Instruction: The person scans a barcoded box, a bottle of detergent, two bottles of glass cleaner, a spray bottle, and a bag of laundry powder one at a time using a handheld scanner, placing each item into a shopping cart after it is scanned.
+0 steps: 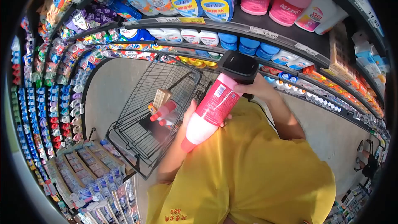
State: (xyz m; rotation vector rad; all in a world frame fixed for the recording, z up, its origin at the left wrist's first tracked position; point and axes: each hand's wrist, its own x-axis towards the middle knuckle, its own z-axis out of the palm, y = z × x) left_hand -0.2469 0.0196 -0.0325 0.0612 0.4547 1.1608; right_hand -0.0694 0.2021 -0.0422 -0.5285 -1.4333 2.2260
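My left hand (189, 114) is wrapped round a pink bottle (215, 103) with a red cap. The bottle lies slanted in front of my yellow shirt, its cap toward the lower left. Its label faces up, showing a white barcode patch and small print. In my right hand (258, 88) is a black handheld scanner (238, 66), its wide head right at the upper end of the bottle, close to the barcode. The fingers under the scanner are mostly hidden.
A wire shopping cart (145, 79) stands at my left, holding a small box (161, 98) and red-capped bottles (166, 110). Ahead, curved-looking shelves carry blue spray bottles (216, 3) and large pink bottles (290, 2). A boxed-goods display (89, 164) sits at lower left.
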